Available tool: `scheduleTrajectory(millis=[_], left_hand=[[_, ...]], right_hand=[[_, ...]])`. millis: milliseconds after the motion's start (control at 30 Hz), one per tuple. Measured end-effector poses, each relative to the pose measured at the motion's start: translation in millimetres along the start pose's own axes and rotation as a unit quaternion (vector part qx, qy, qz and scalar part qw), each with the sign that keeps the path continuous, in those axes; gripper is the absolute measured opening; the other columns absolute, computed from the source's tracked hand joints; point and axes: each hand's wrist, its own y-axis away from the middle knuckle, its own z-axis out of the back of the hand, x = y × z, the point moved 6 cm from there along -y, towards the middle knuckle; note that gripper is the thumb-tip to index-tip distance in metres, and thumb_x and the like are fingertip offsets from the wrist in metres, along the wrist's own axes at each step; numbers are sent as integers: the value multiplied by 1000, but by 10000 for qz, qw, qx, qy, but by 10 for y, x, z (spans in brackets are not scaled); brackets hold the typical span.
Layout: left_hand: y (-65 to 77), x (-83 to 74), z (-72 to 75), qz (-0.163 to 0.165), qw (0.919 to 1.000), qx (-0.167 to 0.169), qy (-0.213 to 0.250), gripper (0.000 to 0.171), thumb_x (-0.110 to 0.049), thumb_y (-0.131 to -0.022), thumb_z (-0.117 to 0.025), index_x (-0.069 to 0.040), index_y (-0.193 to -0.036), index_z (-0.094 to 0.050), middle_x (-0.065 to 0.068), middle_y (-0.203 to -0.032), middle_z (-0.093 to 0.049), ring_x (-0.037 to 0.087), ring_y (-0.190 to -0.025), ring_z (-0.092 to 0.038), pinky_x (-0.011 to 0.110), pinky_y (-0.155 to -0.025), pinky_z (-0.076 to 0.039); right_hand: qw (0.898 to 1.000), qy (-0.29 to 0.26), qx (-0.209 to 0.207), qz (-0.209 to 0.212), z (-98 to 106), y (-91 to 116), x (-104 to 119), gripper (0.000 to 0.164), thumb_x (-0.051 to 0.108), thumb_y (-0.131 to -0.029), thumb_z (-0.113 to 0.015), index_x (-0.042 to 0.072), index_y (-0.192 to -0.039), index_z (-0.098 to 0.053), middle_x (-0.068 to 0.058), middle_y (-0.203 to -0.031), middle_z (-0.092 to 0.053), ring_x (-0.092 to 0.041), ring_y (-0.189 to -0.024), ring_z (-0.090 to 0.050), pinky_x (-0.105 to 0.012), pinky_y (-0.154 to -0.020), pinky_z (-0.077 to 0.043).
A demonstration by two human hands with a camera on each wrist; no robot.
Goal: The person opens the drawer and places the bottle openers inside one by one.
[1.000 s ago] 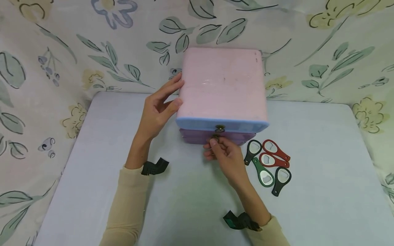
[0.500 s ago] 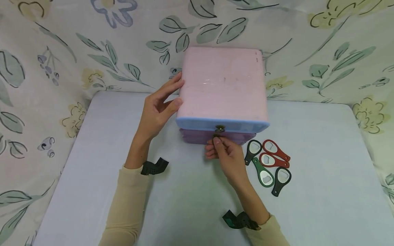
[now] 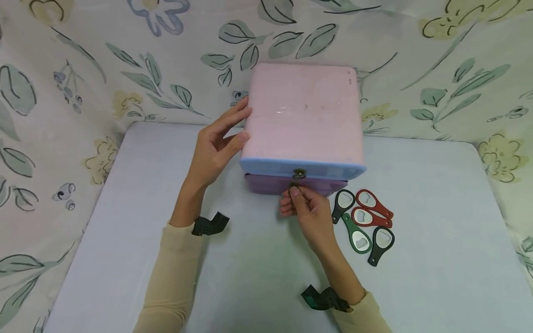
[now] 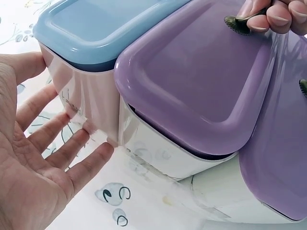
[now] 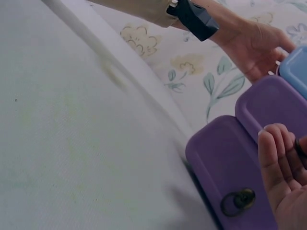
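A small drawer unit with a pink top (image 3: 306, 111) stands at the table's back. Its upper drawer front (image 3: 266, 167) is blue; two purple fronts sit below, clearest in the left wrist view. My right hand (image 3: 314, 219) pinches the dark metal knob (image 4: 236, 25) of the middle purple drawer (image 4: 187, 72) between thumb and fingers. That drawer's front sits nearly flush, with a thin dark gap under its rim. Against the unit's left side rest the spread fingertips of my left hand (image 3: 212, 150). The lowest purple drawer (image 5: 220, 158) has a ring knob (image 5: 237, 202) that nothing touches.
Right of the unit lie several bottle openers: a black one (image 3: 343, 203), two red ones (image 3: 376, 206), a green one (image 3: 357, 233) and another black one (image 3: 381, 245). A floral cloth (image 3: 166, 55) hangs behind the white table (image 3: 250, 277).
My right hand's fingers have shifted very slightly to the right at the knob, which stays pinched. The left hand keeps its place on the unit's side; the head view has shifted a little.
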Motion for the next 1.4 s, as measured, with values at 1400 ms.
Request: scheduleTrajectory(millis=[1400], left_hand=[[-4, -17, -5, -35, 10000, 60, 44, 53, -21, -101, -71, 4, -147, -59, 7, -167, -47, 23, -159, -41, 28, -114, -53]], right_hand=[[9984, 193, -143, -514, -33, 586, -58, 31, 15, -110, -56, -12, -108, -71, -21, -90, -77, -16, -73, -77, -35, -75, -67]])
